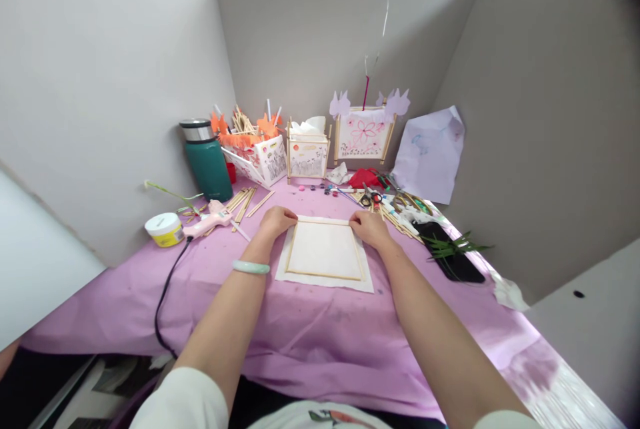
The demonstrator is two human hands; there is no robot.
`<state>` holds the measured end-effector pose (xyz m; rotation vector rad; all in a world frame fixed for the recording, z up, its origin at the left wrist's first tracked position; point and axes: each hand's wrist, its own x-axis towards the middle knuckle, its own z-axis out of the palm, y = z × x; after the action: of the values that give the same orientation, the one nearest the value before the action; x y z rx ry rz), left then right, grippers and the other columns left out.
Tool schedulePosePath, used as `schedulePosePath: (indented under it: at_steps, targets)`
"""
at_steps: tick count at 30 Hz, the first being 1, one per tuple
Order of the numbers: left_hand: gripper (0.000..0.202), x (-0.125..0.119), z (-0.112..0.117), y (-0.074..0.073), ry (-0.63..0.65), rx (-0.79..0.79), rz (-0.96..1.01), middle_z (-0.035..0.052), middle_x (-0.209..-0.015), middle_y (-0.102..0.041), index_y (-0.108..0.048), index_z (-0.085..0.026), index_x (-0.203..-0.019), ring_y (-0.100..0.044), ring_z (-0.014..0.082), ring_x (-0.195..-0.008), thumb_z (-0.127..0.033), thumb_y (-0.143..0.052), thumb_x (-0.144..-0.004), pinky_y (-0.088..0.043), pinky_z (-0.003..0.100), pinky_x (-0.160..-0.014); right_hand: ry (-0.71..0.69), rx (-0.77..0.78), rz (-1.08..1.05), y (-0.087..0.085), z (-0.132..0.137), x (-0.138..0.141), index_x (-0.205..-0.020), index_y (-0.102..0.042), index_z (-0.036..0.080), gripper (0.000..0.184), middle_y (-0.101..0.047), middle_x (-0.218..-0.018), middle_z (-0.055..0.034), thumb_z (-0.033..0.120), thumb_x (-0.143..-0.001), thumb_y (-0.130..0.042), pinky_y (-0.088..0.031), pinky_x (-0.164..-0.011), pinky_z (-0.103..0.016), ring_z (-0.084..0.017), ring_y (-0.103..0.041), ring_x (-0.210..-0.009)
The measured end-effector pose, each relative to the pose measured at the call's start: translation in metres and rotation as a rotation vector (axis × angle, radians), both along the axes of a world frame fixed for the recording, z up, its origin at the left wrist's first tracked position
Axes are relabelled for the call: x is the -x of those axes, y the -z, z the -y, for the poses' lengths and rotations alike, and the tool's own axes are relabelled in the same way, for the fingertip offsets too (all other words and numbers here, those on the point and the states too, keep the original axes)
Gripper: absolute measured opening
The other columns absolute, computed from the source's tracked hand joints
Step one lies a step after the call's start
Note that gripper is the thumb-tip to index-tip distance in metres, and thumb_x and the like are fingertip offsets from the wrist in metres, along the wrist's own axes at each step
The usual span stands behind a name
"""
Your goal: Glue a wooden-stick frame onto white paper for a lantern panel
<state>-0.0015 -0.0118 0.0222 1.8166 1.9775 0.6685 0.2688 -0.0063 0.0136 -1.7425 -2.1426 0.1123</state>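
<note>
A square frame of thin wooden sticks lies on a sheet of white paper in front of me, and the paper's edges show around it. My left hand pinches the frame's far left corner, with the fingers closed. At the far right corner, my right hand has its fingers closed on the frame in the same way. Whether the fingertips also grip the paper cannot be made out. Both far corners are partly covered by the fingers.
Left stand a pink glue gun, a white tub and a green bottle. Loose sticks lie nearby. Decorated paper boxes and a hanging lantern are behind. Scissors and a black phone are right.
</note>
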Motion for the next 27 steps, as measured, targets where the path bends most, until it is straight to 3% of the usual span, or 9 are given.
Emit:
schedulePosePath:
  at_steps: [10, 16, 21, 27]
  targets:
    - [0.025, -0.001, 0.004, -0.001, 0.012, -0.024, -0.03, 0.0025, -0.079, -0.074, -0.077, -0.021, -0.089, -0.064, 0.0175, -0.071, -0.033, -0.065, -0.071, -0.042, 0.024, -0.061, 0.016, 0.005, -0.035, 0.0, 0.0, -0.001, -0.085, -0.071, 0.021, 0.02, -0.072, -0.093, -0.0044, 0.025, -0.082, -0.051, -0.038, -0.07, -0.025, -0.018, -0.061, -0.087]
    - [0.025, -0.004, 0.005, -0.003, 0.018, -0.108, -0.07, 0.0042, -0.09, -0.074, -0.076, -0.021, -0.09, -0.065, 0.0192, -0.083, -0.03, -0.058, -0.075, -0.044, 0.024, -0.069, 0.058, 0.01, -0.075, -0.006, -0.001, -0.009, -0.089, -0.07, 0.018, 0.024, -0.071, -0.091, -0.0056, 0.03, -0.085, -0.049, -0.038, -0.068, -0.024, -0.017, -0.061, -0.083]
    - [0.026, -0.012, 0.001, -0.004, 0.08, -0.162, -0.129, 0.0036, -0.093, -0.074, -0.076, -0.023, -0.093, -0.063, 0.0199, -0.089, -0.03, -0.058, -0.076, -0.045, 0.024, -0.075, -0.016, 0.075, -0.074, -0.01, 0.002, -0.012, -0.076, -0.071, 0.019, 0.024, -0.071, -0.08, -0.0028, 0.039, -0.08, -0.057, -0.036, -0.06, -0.023, -0.015, -0.06, -0.074]
    - [0.026, -0.016, -0.003, -0.002, 0.122, -0.139, -0.17, 0.0032, -0.088, -0.073, -0.076, -0.023, -0.093, -0.063, 0.0187, -0.083, -0.031, -0.061, -0.075, -0.044, 0.024, -0.07, -0.072, 0.13, -0.043, -0.01, 0.004, -0.011, -0.07, -0.071, 0.018, 0.02, -0.07, -0.076, -0.0033, 0.037, -0.073, -0.063, -0.033, -0.057, -0.023, -0.015, -0.058, -0.071]
